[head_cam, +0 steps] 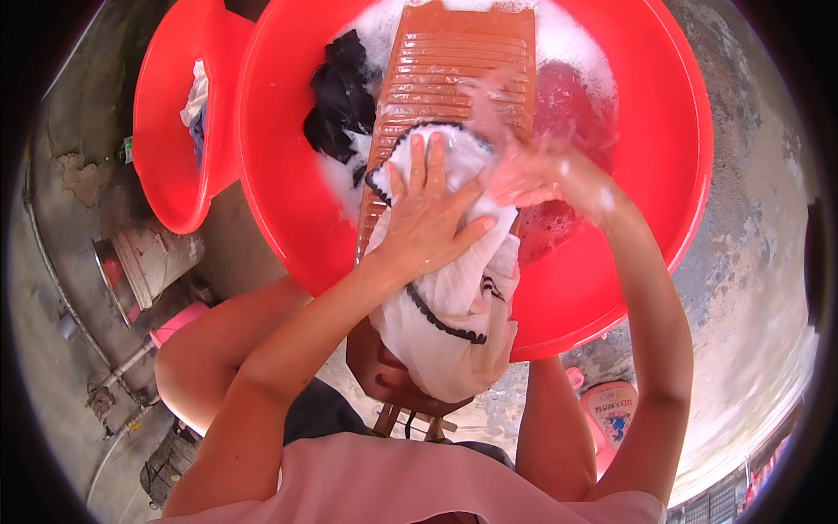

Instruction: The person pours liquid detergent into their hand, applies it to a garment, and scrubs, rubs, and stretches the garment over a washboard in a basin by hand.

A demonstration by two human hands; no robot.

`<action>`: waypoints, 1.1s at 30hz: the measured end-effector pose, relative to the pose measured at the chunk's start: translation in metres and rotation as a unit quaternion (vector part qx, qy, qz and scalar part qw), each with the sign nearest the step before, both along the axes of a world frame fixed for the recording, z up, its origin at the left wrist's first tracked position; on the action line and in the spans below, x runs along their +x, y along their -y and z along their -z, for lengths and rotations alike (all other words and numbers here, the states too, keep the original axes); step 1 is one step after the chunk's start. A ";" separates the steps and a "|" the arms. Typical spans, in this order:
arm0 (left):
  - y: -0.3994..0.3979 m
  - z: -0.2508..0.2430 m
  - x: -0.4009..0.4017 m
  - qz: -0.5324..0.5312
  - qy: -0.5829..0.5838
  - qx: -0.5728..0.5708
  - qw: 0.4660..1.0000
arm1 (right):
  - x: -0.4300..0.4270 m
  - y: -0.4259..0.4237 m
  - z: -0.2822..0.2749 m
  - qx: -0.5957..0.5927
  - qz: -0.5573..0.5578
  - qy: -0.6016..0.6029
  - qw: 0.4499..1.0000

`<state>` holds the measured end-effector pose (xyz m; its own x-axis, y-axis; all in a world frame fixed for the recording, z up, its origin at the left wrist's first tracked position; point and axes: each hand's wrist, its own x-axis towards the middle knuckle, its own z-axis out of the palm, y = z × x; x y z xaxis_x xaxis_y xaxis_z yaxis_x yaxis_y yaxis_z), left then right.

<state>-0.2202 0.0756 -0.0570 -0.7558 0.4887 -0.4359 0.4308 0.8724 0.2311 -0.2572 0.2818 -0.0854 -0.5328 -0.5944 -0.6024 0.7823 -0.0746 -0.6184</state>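
My left hand (429,213), fingers spread, presses flat on a wet white garment (452,295) with black scalloped trim. The garment lies over a brown plastic washboard (465,49) and drapes down over its near end. Motion blurs my right hand (533,173) at the garment's right edge, so its grip is unclear. Propped inside a large red plastic basin (661,150), the washboard leans towards me over the near rim. A dark wet cloth (340,98) sits in the suds to its left, and foamy reddish water (569,111) shows to its right.
A second red basin (160,131) on the left holds white and bluish cloth (195,98). Below it are a dirty bucket (160,259) and pipes (127,360). A pink detergent bottle (612,412) bearing writing stands on the concrete floor by my right leg (553,419).
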 end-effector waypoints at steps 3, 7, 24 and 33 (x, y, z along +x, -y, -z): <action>0.010 0.001 -0.006 0.019 0.022 0.060 0.998 | 0.012 0.002 0.016 0.197 0.034 -0.276 0.940; 0.023 0.012 -0.004 -0.012 0.053 0.221 0.974 | 0.002 -0.046 0.095 0.589 0.231 -0.363 0.683; 0.015 0.039 -0.021 -0.173 -0.182 0.156 0.955 | -0.011 -0.065 0.168 0.594 0.317 -0.152 0.723; 0.012 -0.022 -0.021 0.030 -0.240 0.198 0.950 | -0.014 -0.069 0.165 0.466 0.493 -0.202 0.706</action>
